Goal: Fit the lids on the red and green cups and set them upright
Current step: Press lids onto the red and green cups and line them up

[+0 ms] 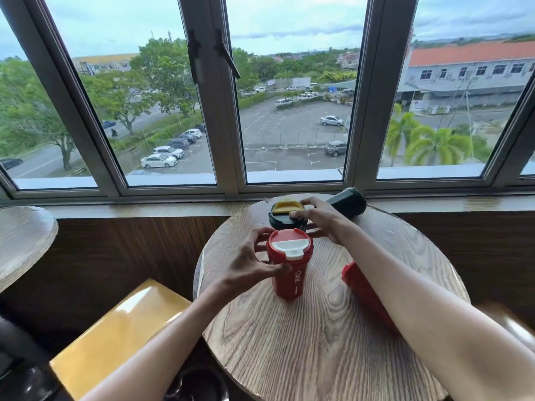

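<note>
- Nearest me, a second red cup (363, 287) lies on its side on the desk (318, 342), mostly hidden under my right forearm; I cannot tell whether it has a lid.
- My left hand (249, 264) wraps the upright red cup (289, 273) from the left, thumb on its front, fingers curled round the back; its red lid (290, 243) looks seated, white flap on top.
- Just beyond, my right hand (320, 218) rests closed over the green lid (285, 214) with the yellow flap, fingertips on its right edge.
- Farthest, the green cup (346, 204) lies on its side, base toward the window (266, 96); its long axis runs back-right from the lid, so my right hand is the nearer one to tip it upright.
</note>
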Tool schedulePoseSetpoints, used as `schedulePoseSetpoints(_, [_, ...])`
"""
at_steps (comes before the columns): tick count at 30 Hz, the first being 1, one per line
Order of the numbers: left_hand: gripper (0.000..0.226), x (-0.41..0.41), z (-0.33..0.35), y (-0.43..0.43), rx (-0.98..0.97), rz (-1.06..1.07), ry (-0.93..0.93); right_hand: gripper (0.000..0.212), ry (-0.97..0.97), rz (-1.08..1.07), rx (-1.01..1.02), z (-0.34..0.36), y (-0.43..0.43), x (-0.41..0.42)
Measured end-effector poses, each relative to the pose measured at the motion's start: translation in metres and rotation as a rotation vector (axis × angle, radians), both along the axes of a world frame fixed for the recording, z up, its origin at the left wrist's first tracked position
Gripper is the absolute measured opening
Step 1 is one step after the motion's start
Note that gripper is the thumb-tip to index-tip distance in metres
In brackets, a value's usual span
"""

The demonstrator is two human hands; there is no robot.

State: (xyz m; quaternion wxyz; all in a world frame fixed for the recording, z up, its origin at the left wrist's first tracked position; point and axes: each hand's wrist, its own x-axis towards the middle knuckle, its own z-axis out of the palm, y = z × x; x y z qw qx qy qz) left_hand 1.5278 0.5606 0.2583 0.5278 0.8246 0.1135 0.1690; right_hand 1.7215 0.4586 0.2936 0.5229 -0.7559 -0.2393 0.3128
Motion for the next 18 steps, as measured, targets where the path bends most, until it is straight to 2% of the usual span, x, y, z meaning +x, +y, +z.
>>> schedulePoseSetpoints(9, [0.088,0.0027,0.0031,0.0009,-0.021,0.002,-0.022,0.051,-0.035,-0.012,0.011,-0.0004,-0.0019,-0.0004])
schedulePoseSetpoints(18, [0.078,0.0015,0.0040,-0.0023,-0.055,-0.031,-0.001,0.056,-0.055,-0.010,0.029,-0.0028,-0.0035,-0.0032])
